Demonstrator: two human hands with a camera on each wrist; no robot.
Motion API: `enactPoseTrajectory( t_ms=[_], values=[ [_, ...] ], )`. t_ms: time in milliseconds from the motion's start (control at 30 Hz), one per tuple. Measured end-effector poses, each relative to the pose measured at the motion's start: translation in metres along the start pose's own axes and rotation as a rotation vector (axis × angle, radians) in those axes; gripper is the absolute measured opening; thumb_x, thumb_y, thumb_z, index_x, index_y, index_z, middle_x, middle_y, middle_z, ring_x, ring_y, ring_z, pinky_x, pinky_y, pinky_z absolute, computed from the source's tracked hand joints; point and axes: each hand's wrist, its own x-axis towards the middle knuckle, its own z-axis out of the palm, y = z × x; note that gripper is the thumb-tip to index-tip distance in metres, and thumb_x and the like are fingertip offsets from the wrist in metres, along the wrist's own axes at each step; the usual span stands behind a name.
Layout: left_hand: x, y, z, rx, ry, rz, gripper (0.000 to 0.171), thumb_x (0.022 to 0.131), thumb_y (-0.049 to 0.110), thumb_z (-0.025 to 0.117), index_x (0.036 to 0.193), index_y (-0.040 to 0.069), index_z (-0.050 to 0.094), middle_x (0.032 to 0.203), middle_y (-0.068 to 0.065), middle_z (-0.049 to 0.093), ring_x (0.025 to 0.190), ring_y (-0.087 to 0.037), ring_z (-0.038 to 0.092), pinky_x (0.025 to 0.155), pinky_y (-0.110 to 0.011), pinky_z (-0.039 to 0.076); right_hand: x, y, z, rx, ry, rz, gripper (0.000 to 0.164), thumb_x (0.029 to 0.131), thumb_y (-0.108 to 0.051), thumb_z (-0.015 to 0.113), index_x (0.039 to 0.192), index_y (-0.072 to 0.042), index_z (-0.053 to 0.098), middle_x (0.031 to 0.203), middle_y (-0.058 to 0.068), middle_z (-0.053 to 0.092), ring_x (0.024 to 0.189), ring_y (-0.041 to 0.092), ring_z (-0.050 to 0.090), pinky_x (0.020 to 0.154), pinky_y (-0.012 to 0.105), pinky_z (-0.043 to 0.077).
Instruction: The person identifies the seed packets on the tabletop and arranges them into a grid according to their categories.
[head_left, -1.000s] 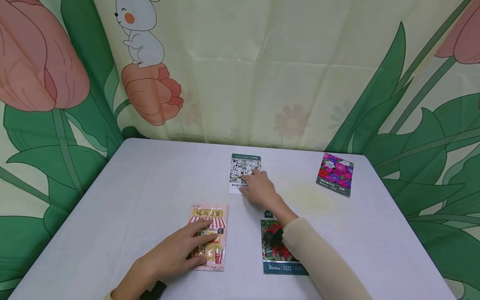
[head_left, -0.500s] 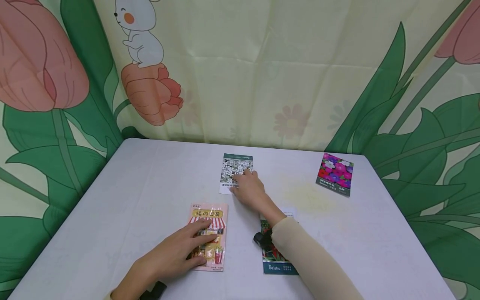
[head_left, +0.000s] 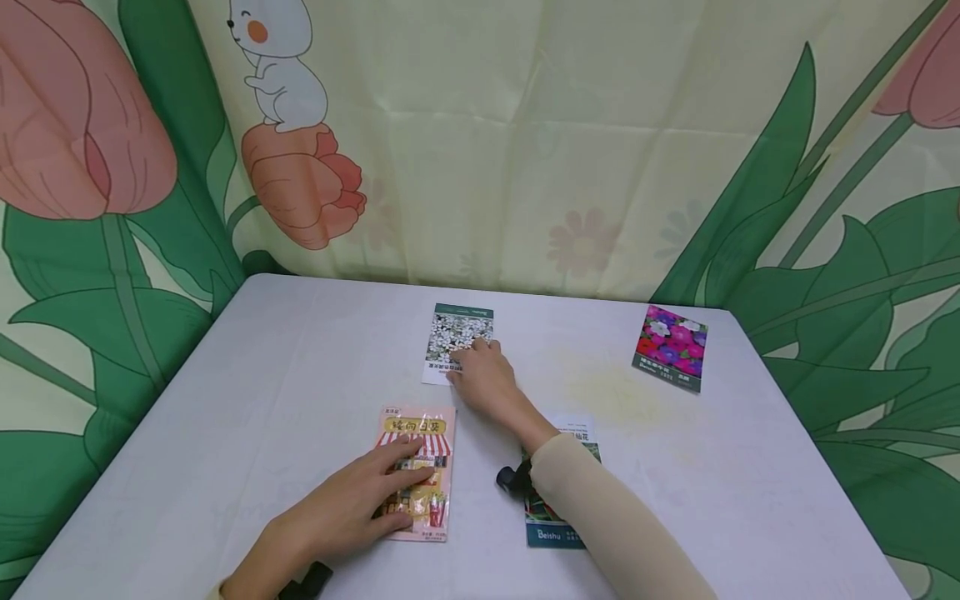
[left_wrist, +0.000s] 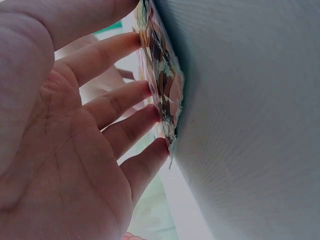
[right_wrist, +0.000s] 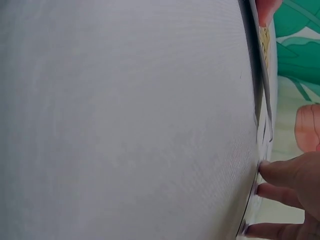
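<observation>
The left hand's (head_left: pixel 352 504) extended fingers rest on the pink packet (head_left: pixel 437 502); the right hand's (head_left: pixel 486 379), unclenched, touch the white-flowered packet (head_left: pixel 456 333) beneath them. Positioning looks unfinished, neither packet being released. The teal-edged packet (head_left: pixel 551 533) lies behind the right fingers, the purple-flowered packet (head_left: pixel 672 348), untouched, well to their right.

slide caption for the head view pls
Left hand on pink packet, right hand on white-flower packet, magenta-flower packet far right, fourth packet partly hidden by right sleeve.

Teal-banded packet (head_left: pixel 555 534): “Beishu”, pink packet (head_left: pixel 439 498): “向日葵”
</observation>
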Motion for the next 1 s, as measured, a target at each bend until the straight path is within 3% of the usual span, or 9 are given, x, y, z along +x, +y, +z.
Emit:
enactPoseTrajectory(
  t_ms=[233,500,1000],
  values=[
    [0.0,-0.001,-0.001,0.008,0.013,0.022,0.057,0.098,0.043,0.075,0.151,0.029,0.06,0.166,-0.006,0.046,0.15,-0.032,0.051,0.116,-0.054,0.05,0.004,-0.005,0.004,-0.031,-0.001,-0.036,0.038,0.106,-0.031,0.064,0.141,-0.017,0.07,0.142,0.02,0.065,0.125,0.042,0.059,0.1,0.051,0.057],
    [0.0,0.0,0.0,-0.005,-0.001,0.001,0.057,0.098,0.043,0.074,0.152,0.032,0.059,0.165,-0.007,0.046,0.15,-0.032,0.05,0.116,-0.055,0.049,0.009,-0.011,0.009,-0.113,-0.028,-0.078,0.039,0.109,-0.028,0.058,0.147,-0.02,0.066,0.143,0.021,0.063,0.128,0.041,0.058,0.103,0.05,0.056],
    [0.001,0.0,-0.001,0.006,0.004,0.009,0.057,0.098,0.044,0.074,0.151,0.031,0.06,0.165,-0.006,0.047,0.149,-0.031,0.051,0.116,-0.054,0.05,0.018,-0.025,0.012,-0.099,0.0,-0.094,0.038,0.108,-0.03,0.061,0.144,-0.019,0.068,0.144,0.019,0.065,0.134,0.04,0.057,0.108,0.05,0.054]
  ],
)
